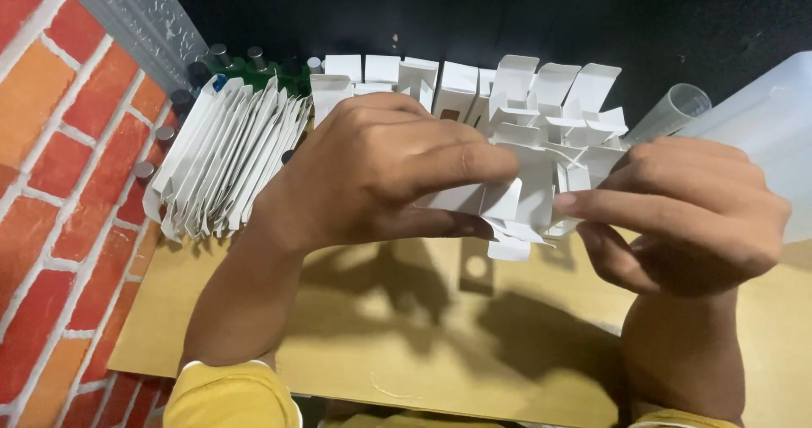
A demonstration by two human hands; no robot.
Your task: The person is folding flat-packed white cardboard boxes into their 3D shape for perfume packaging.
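Note:
My left hand (381,170) and my right hand (689,212) are raised above a brown cardboard sheet (406,326) and together hold a small white carton (507,204) with its end flaps open. The left fingers wrap the carton's left side, thumb underneath. The right forefinger and thumb pinch the flaps on its right end. Part of the carton is hidden behind my left fingers.
A fanned stack of flat white carton blanks (224,161) leans at the left. Several erected white cartons with open flaps (541,98) stand at the back. A clear plastic tube (672,111) and a translucent container (774,119) sit at the right. Brick-patterned wall (59,183) at the left.

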